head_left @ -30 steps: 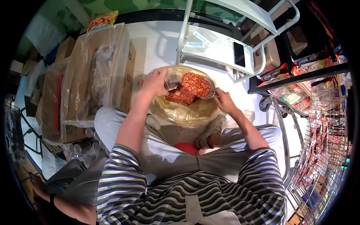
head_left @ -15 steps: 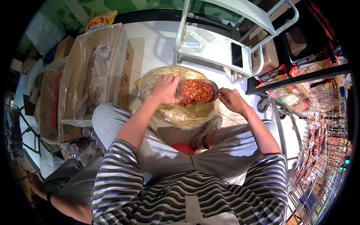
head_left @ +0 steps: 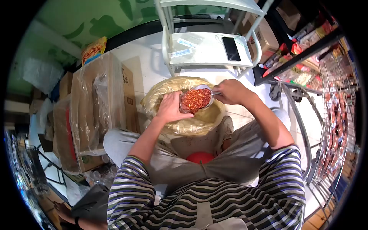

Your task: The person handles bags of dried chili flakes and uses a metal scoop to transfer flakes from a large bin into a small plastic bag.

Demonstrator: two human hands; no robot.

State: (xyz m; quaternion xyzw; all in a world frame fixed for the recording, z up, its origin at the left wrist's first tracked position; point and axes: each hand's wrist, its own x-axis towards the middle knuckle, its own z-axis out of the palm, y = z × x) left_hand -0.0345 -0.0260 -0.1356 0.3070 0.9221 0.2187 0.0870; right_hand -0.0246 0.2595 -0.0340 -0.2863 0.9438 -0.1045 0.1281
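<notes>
My left hand (head_left: pixel 170 108) is wrapped round the side of a clear container (head_left: pixel 185 110), which is full of red chili flakes (head_left: pixel 196 100). From the right, my right hand (head_left: pixel 229 92) grips the handle of a metal scoop (head_left: pixel 210 90). The scoop's bowl is at the container's mouth, and flakes lie across both. Below them a yellowish plastic bag (head_left: pixel 184 128) stands open on the floor between my legs; my hands hide part of its inside.
Beyond the bag is a white metal rack (head_left: pixel 209 46) holding a phone (head_left: pixel 231 48). Plastic-lined cardboard boxes (head_left: pixel 117 96) stand at the left. A wire basket (head_left: pixel 333 126) is at the right. Another person's hand (head_left: pixel 63 211) shows at the lower left.
The scoop has tipped toward the container, and flakes now fill the container. My right hand has turned over and moved up slightly. The view has shifted.
</notes>
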